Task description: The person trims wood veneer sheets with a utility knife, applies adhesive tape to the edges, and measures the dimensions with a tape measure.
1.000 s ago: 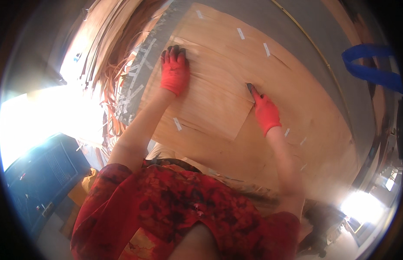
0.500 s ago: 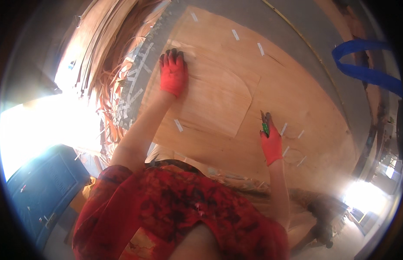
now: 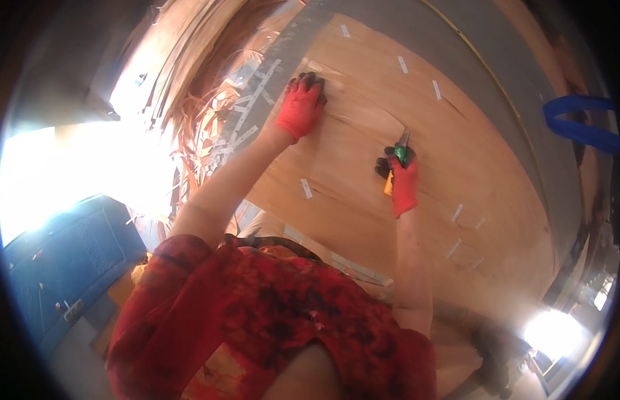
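A broad sheet of thin brown wood veneer [image 3: 483, 173] lies across the work surface, with a lighter veneer piece [image 3: 346, 150] on it between my hands. My left hand [image 3: 302, 110], in a red glove with dark fingertips, rests on that piece near its far left edge, fingers stretched out. In my right hand [image 3: 404, 181], gloved the same way, is a utility knife [image 3: 400, 155] with a green and yellow handle. Its metal tip points away from me, near the piece's right edge. Whether the tip touches the wood I cannot tell.
Short white tape strips [image 3: 306, 189] dot the veneer, and several more cling to the grey table edge at left. Thin wood offcuts [image 3: 190, 137] hang beyond it. A yellow strip [image 3: 486, 73] runs along the far side. A blue band [image 3: 580, 113] is at right, a blue bin [image 3: 70, 257] at lower left.
My right hand has moved up and left with the utility knife, to the lighter piece's right edge. The left hand stays on the veneer, and the whole view has shifted a little.
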A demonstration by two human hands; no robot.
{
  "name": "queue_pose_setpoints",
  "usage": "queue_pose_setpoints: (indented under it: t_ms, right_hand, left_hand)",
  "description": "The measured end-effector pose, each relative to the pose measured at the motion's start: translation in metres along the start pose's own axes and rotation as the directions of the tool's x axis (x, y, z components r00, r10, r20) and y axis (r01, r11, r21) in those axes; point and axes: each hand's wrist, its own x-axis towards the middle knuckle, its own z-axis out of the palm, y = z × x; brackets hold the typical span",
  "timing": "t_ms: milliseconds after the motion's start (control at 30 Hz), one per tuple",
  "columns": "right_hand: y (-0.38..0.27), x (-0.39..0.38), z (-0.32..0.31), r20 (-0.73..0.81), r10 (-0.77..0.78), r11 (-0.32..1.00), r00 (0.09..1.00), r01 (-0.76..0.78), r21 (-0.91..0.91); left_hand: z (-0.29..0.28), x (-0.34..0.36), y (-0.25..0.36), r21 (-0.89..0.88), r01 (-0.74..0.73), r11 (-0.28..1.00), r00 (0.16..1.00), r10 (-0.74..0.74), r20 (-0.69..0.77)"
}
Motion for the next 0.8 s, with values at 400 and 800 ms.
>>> queue_pose_setpoints:
  t_ms: [400,800]
  right_hand:
    - [-0.008,-0.008,0.010,0.015,-0.047,0.992,0.999,0.048,-0.114]
    - [-0.007,-0.010,0.188,0.706,0.193,0.214,0.682,0.673,-0.708]
  left_hand:
    - [-0.077,0.048,-0.062,-0.082,-0.500,0.862,0.615,0.420,0.667]
    - [-0.063,0.045,-0.073,-0.110,-0.498,0.860,0.652,0.455,0.607]
